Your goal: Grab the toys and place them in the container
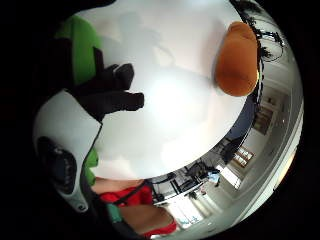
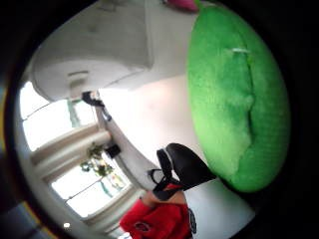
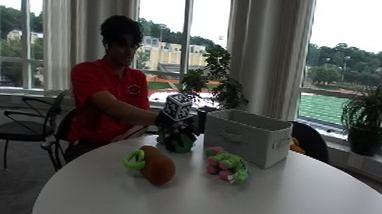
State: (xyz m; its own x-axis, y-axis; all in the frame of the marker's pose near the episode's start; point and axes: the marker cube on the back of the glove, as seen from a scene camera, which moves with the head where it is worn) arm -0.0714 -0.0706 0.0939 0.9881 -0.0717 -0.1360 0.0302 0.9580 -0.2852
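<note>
A: Gripping green plush toy (image 3: 178,143) at far table (image 3: 292,203) edge, left of container (image 3: 247,136); gloved right hand (image 3: 167,121) fingers curled round it.
B: Probably soft, light; hold mid-body. Brown toy (image 3: 157,165) nearer.

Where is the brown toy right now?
In the outside view the brown toy lies on the white table, near its front left part, touching a green ring. The pink and green toy lies to its right, before the white container.
</note>
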